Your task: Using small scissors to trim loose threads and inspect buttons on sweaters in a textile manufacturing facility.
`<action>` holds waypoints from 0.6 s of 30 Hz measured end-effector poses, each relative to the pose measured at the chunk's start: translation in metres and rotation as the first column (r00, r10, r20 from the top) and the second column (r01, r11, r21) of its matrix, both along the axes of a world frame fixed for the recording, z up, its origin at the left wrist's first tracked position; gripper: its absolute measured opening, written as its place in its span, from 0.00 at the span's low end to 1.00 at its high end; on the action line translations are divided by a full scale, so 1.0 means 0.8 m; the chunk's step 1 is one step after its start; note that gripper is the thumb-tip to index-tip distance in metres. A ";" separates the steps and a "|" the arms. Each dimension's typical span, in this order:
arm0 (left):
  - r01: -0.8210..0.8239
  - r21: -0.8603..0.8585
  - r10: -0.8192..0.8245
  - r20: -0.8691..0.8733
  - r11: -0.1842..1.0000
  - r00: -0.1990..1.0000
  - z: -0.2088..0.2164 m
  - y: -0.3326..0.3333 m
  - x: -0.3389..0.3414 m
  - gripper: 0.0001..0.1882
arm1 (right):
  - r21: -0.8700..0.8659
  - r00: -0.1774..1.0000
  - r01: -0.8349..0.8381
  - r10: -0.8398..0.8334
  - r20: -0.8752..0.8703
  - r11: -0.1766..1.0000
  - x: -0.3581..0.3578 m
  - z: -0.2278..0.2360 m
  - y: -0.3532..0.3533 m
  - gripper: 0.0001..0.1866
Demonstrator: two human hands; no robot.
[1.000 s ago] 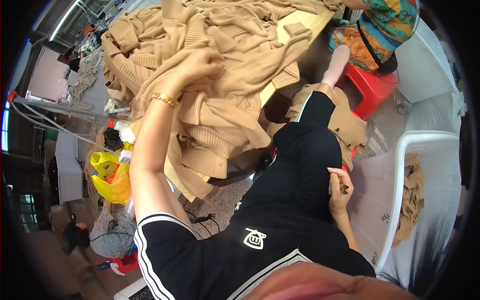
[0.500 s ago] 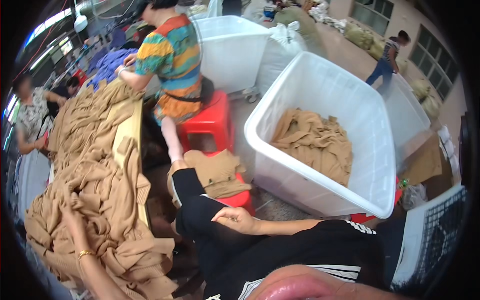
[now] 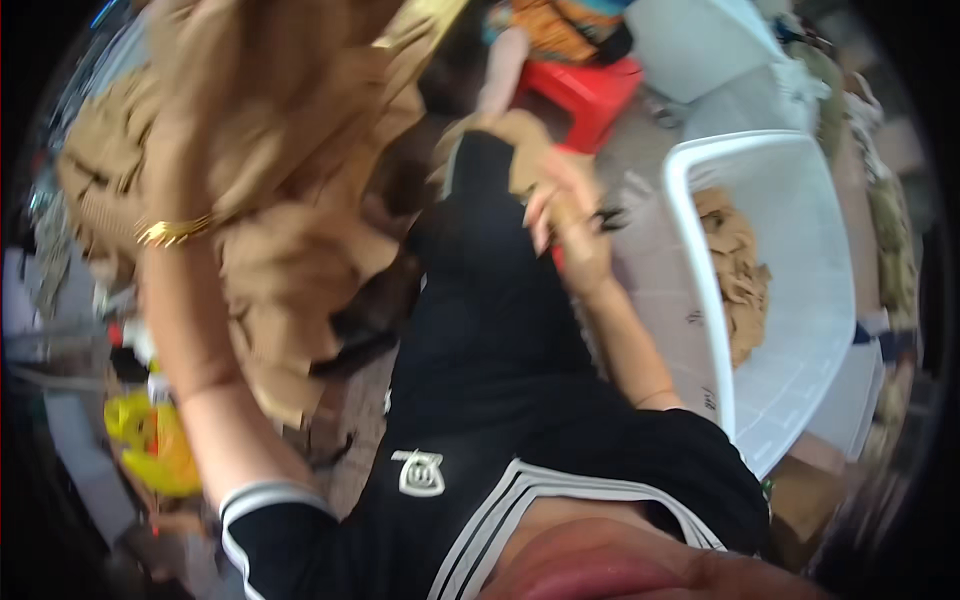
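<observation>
My left hand (image 3: 185,135), smeared by motion, is up among tan knit garments (image 3: 285,265) on the left. A blurred tan knit garment (image 3: 290,90) hangs from it in raised folds that hide most of the fingers. A gold bracelet circles that wrist. My right hand (image 3: 575,220) is over my right side, just beyond my knee, with its fingers curled. What it holds, if anything, is too blurred to make out, though a small dark shape shows beside it. Close behind that hand, a tan garment piece (image 3: 520,140) lies by my knee.
A white plastic tub (image 3: 695,260) with tan garments (image 3: 735,270) inside stands at right. Ahead are a red stool (image 3: 590,95), a seated person's leg (image 3: 503,65) and another pale tub (image 3: 700,50). A yellow item (image 3: 160,445) lies at lower left.
The view has tilted down and turned left. My left hand has risen from the pile, with a tan garment lifted in blurred folds. My right hand has moved forward from my lap.
</observation>
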State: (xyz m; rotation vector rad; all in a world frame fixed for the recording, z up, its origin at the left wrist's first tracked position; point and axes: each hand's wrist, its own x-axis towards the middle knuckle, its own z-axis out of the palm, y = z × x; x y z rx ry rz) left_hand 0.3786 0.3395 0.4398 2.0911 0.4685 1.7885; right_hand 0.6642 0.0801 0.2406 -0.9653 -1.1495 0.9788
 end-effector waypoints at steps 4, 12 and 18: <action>0.480 -0.304 -0.395 0.303 0.823 0.867 -0.056 -0.099 0.064 0.17 | 0.102 0.999 0.008 -0.003 -0.048 0.995 -0.007 0.023 0.034 0.35; 0.441 -0.223 -0.490 -0.284 0.870 0.824 -0.157 -0.236 0.119 0.22 | 0.297 0.977 0.085 -0.139 0.164 0.951 -0.021 0.035 0.035 0.32; 0.215 -0.230 -0.312 -0.599 0.949 0.737 -0.183 -0.216 0.056 0.16 | 0.218 0.990 0.114 -0.093 -0.102 0.969 0.036 -0.010 0.001 0.16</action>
